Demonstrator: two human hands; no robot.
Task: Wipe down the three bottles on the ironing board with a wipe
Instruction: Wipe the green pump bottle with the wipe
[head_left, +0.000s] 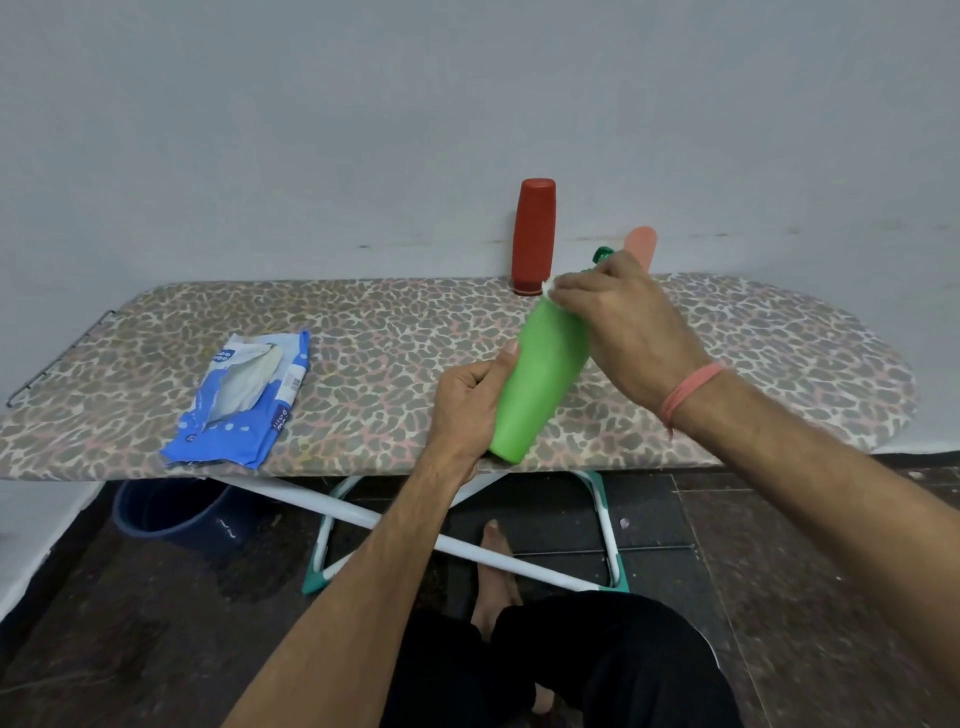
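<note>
A green bottle (537, 376) with a green cap is tilted above the front of the ironing board (389, 353). My left hand (467, 402) grips its lower half. My right hand (623, 317) is wrapped round the bottle's neck with a white wipe (548, 285) under the fingers; only a small corner of the wipe shows. A red bottle (533, 236) stands upside down at the board's far edge by the wall. A peach bottle (641, 244) stands to its right, mostly hidden behind my right hand.
A torn-open blue wipe packet (244, 400) lies on the board's left part. Under the board are its white and teal legs (363, 519), a dark blue bucket (176, 512) at the left, and my bare foot (496, 571) on dark tiles.
</note>
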